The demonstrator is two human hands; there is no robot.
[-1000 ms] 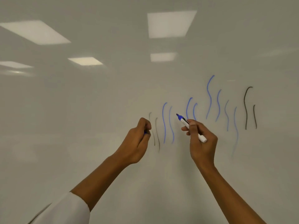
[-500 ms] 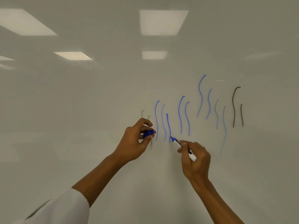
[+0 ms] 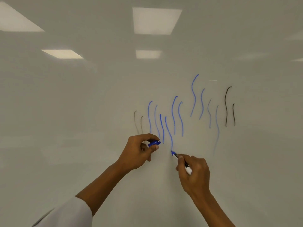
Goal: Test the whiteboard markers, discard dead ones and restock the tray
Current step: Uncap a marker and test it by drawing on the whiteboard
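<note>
R hand (image 3: 194, 173) grips blue marker (image 3: 180, 161) w/ curled fingers, tip touching whiteboard (image 3: 82, 112) at bottom of a wavy blue stroke (image 3: 168, 131), while L hand (image 3: 139, 151), just left of it & apart, pinches blue cap (image 3: 154, 143) betw thumb & forefinger, near older blue & dark strokes.

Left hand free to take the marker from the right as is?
Probably not cleanly: the left hand already pinches the blue cap, and the right hand grips the marker, tip at the whiteboard. Nothing lies between them.
</note>
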